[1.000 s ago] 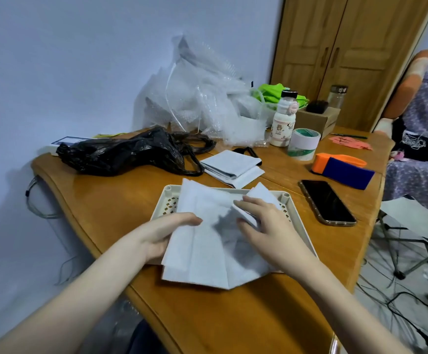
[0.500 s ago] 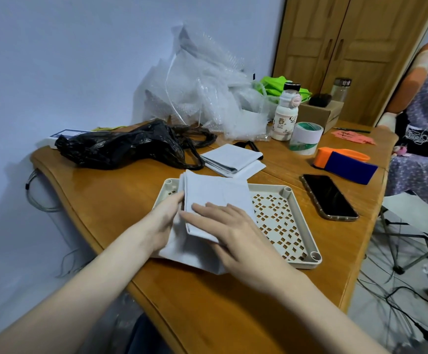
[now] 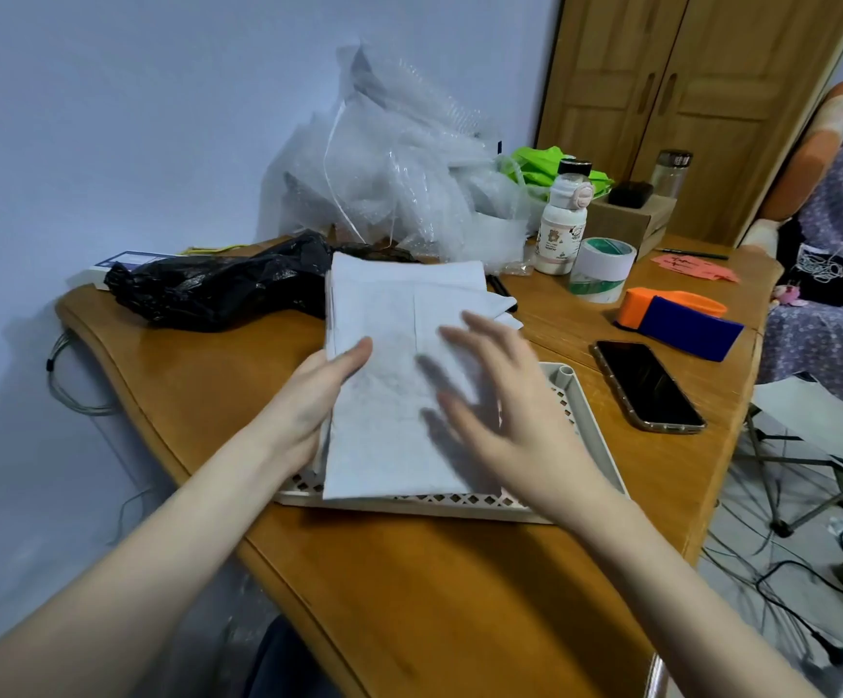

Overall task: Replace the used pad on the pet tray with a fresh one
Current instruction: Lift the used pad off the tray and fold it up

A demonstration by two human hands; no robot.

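A folded white pad (image 3: 389,345) stands tilted up over the cream lattice pet tray (image 3: 595,445); its lower edge rests on the tray and its top leans away from me. My left hand (image 3: 313,395) grips the pad's left edge, thumb on the front face. My right hand (image 3: 500,410) hovers in front of the pad with fingers spread; it is blurred and holds nothing. Behind the raised pad, a corner of another folded white pad (image 3: 502,302) shows on the table.
A black plastic bag (image 3: 218,289) lies at the back left, with a heap of bubble wrap (image 3: 399,178) behind it. A bottle (image 3: 557,224), tape roll (image 3: 600,269), orange-and-blue tape dispenser (image 3: 681,319) and phone (image 3: 646,385) sit to the right. The table edge curves near me.
The pad went from spread over the tray, to folded onto its left half, to lifted upright. My right hand has come off it and spread open.
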